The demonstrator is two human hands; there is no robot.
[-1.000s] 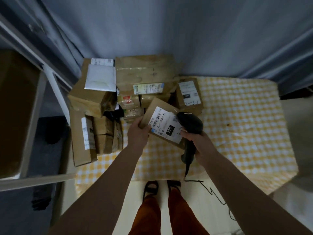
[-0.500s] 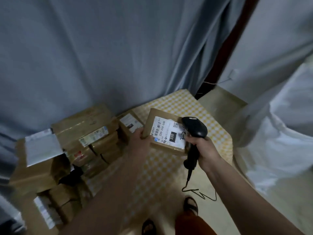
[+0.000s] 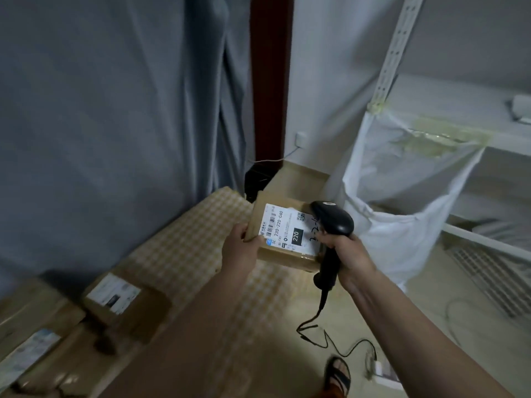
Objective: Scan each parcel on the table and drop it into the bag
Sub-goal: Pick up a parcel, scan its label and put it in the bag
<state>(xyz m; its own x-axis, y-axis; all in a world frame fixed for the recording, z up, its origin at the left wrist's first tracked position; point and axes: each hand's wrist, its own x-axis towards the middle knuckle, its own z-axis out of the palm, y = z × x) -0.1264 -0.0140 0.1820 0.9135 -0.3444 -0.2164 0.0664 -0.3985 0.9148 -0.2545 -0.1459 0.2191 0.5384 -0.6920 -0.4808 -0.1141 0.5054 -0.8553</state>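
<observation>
My left hand [image 3: 240, 248] grips the left edge of a brown cardboard parcel [image 3: 283, 254] with a white "220" shipping label, holding it in the air past the table's right end. My right hand [image 3: 349, 254] is wrapped round the handle of a black barcode scanner [image 3: 333, 221], whose head sits over the label's right side. A large white bag [image 3: 402, 225] hangs open from a white rack to the right of the parcel. The table [image 3: 195, 239] has a yellow checked cloth.
Several more cardboard parcels [image 3: 123, 300] lie at the lower left on the table. A grey curtain [image 3: 115, 124] hangs behind. The scanner's black cable [image 3: 324, 331] trails to the floor near my sandalled foot [image 3: 340, 374]. White rack shelves [image 3: 488, 242] stand at right.
The view has swung right, from the parcel pile toward the hanging white bag. Both hands carried the parcel and scanner rightward past the table's end; the grips are unchanged.
</observation>
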